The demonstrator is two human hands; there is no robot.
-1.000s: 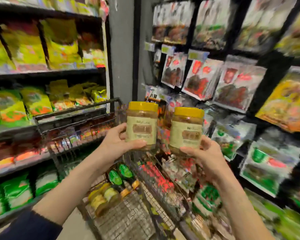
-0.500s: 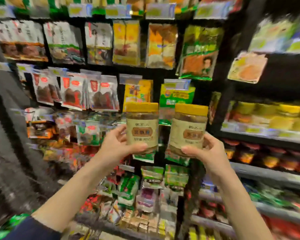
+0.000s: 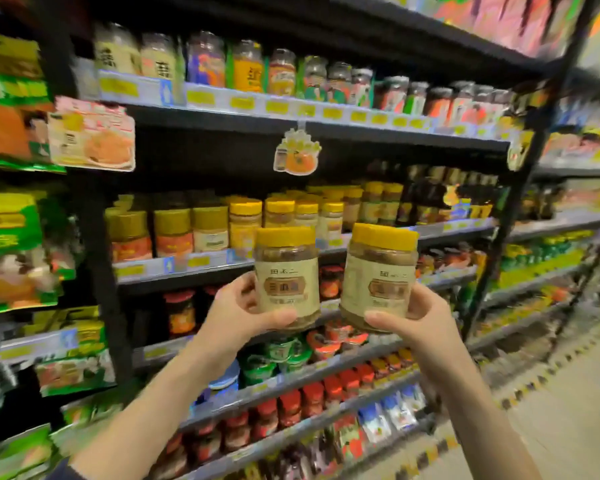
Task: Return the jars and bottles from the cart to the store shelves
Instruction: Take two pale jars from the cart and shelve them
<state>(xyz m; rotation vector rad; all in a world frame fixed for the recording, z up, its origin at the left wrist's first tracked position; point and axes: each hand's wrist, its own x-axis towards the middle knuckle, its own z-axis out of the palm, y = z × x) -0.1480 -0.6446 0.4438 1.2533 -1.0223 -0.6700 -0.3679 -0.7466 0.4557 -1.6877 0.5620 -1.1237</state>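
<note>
My left hand [image 3: 238, 315] grips a yellow-lidded jar [image 3: 286, 271] with a beige label, held upright at chest height. My right hand [image 3: 418, 322] grips a second, matching jar [image 3: 378, 275], tilted slightly to the right. Both jars are held in front of the black store shelves. Right behind them, the middle shelf [image 3: 187, 268] carries a row of similar yellow-lidded jars [image 3: 279, 211]. The cart is out of view.
The top shelf [image 3: 291, 107] holds several glass jars with coloured labels. Lower shelves carry red-lidded jars [image 3: 179, 311] and cup packs. Hanging snack bags [image 3: 11, 254] fill the rack on the left. The aisle floor [image 3: 551, 427] with a striped line runs along the right.
My view has swung right, from the hanging snack bags to the jar shelves. Both hands keep holding their jars in the same pose.
</note>
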